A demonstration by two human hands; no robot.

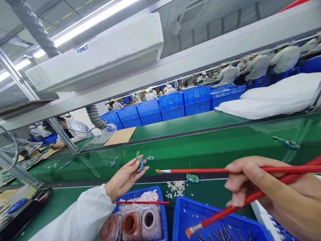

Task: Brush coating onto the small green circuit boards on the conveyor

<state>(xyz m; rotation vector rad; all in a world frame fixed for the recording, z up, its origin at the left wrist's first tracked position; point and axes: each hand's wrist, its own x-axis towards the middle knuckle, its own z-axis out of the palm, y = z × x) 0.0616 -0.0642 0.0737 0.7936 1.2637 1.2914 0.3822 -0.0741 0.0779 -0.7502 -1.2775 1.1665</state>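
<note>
My left hand (127, 175) pinches a small circuit board (140, 165) with a blue edge, held out over the green belt. In my right hand (265, 190) are two red-handled brushes: a thin paintbrush (198, 171) pointing left toward the board, and a wider brush (225, 212) angled down over a blue tray. The thin brush's tip is apart from the board. Another circuit board (192, 178) with an upright wire lies at the belt's near edge. Below my left hand, a blue bin (164, 217) holds open jars (151, 224), crumpled white tissue and a red stick (142, 202).
Small pale pieces (177, 188) are heaped on the bench. A blue tray (177, 214) at the front contains several dark metal pins. More boards (291, 144) lie along the green belt (225, 140). Blue crates (173, 103), an overhead shelf and people in white stand beyond.
</note>
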